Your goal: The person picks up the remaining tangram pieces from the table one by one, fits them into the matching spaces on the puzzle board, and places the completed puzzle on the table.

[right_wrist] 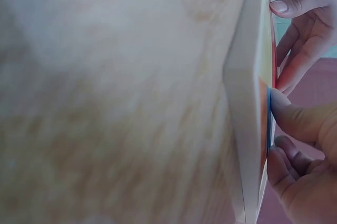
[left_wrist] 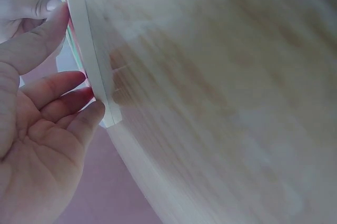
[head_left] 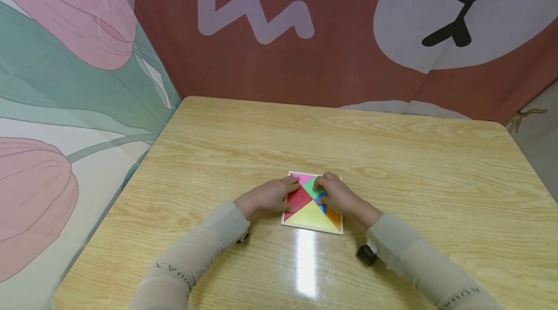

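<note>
A square tangram board (head_left: 311, 229) with a pale rim lies on the table. In it show a red triangle (head_left: 298, 198), a yellow triangle (head_left: 313, 216), and pink (head_left: 302, 177), green (head_left: 310, 187) and orange (head_left: 334, 220) pieces. My left hand (head_left: 269, 195) rests its thumb and fingertips on the red triangle's side of the board. From the right, my right hand (head_left: 342, 196) pinches a blue piece (right_wrist: 269, 121) between thumb and fingers; its edge stands slightly above the orange piece in the right wrist view. The right hand covers the board's upper right part.
The wood-grain table (head_left: 209, 155) extends around the board on all sides. Behind it hangs a reddish-brown printed cloth (head_left: 305, 72), and a flowered cloth (head_left: 87, 97) hangs at the left. A dark wrist device (head_left: 367, 255) sits under the right sleeve.
</note>
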The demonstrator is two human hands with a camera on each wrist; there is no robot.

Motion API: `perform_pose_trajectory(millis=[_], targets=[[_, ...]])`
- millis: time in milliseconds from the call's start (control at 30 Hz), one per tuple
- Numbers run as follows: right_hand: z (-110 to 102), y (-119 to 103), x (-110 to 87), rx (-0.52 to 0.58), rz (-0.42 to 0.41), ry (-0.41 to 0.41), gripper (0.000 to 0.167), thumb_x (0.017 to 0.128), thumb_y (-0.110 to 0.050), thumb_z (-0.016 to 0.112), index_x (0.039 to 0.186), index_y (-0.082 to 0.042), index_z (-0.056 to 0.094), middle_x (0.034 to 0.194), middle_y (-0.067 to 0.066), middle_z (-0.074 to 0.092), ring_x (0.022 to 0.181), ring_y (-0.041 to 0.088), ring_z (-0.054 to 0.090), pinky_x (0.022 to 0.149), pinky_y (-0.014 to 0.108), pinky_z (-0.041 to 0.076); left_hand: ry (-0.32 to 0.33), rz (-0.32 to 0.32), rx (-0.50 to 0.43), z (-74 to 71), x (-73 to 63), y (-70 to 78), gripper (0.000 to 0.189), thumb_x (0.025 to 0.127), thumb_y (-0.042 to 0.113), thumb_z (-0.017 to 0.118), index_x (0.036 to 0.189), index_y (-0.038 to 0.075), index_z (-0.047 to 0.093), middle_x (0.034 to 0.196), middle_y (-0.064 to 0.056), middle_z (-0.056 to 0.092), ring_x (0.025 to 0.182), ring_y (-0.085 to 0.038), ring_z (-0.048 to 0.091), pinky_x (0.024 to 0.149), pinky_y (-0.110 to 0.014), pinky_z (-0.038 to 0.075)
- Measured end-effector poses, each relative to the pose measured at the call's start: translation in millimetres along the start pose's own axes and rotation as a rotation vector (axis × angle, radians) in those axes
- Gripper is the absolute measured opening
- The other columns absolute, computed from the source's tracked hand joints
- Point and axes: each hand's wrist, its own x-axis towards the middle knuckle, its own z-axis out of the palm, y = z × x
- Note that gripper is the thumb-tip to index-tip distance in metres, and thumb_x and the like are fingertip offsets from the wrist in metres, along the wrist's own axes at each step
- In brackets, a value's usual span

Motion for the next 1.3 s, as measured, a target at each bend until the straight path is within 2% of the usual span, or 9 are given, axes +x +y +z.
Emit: perform_pose_trajectory(millis=[100, 267, 467, 800, 1300], targets=[[0.5, -0.3, -0.2, -0.006, 0.021, 0.015, 0.024, 0.067, -0.006, 0.072, 0.083, -0.001, 0.055, 0.077, 0.004, 0.044, 0.077, 0.022, 0.040, 0.068, 0.031, 0.038, -0.001, 0.001, -0.005, -0.9, 0.0, 0.1, 0.064, 0.076, 0.022, 0.066, 0.128, -0.001, 0.039, 0.135, -0.013, 0.032, 0.124, -0.020, 0.026, 0.099, -0.027, 0.024], [-0.7, -0.9, -0.9, -0.014, 0.106, 0.039, 0.029, 0.064, -0.012, 0.074, 0.078, 0.000, 0.052, 0.073, 0.005, 0.043, 0.073, 0.022, 0.040, 0.063, 0.029, 0.037, 0.004, 0.013, 0.005, -0.7, 0.0, -0.3, 0.064, 0.075, 0.022, 0.066, 0.127, -0.003, 0.039, 0.134, -0.014, 0.032, 0.124, -0.021, 0.027, 0.099, -0.026, 0.023], [-3.3, -1.8, -1.7, -0.013, 0.175, 0.022, 0.033, 0.064, -0.016, 0.075, 0.072, -0.002, 0.046, 0.068, 0.004, 0.039, 0.065, 0.020, 0.036, 0.057, 0.026, 0.032, 0.016, 0.033, 0.017, 0.1, -0.2, -1.2, 0.063, 0.075, 0.022, 0.067, 0.126, -0.003, 0.041, 0.133, -0.015, 0.034, 0.123, -0.022, 0.028, 0.099, -0.027, 0.024], [-5.0, 2.8, -1.4, -0.041, 0.105, -0.001, 0.030, 0.067, -0.018, 0.073, 0.064, -0.006, 0.046, 0.064, 0.003, 0.036, 0.062, 0.018, 0.034, 0.056, 0.026, 0.029, 0.012, 0.014, 0.000, 0.8, -0.4, -1.7, 0.063, 0.076, 0.021, 0.065, 0.128, -0.002, 0.039, 0.135, -0.013, 0.032, 0.124, -0.020, 0.026, 0.100, -0.026, 0.022], [-7.5, 4.1, -0.4, -0.009, 0.117, -0.026, 0.026, 0.068, -0.017, 0.072, 0.070, -0.003, 0.050, 0.067, 0.003, 0.041, 0.064, 0.017, 0.038, 0.057, 0.026, 0.033, 0.016, 0.019, -0.005, 0.9, 0.0, -1.6, 0.062, 0.075, 0.020, 0.066, 0.128, -0.002, 0.039, 0.135, -0.013, 0.032, 0.124, -0.020, 0.027, 0.100, -0.026, 0.023]])
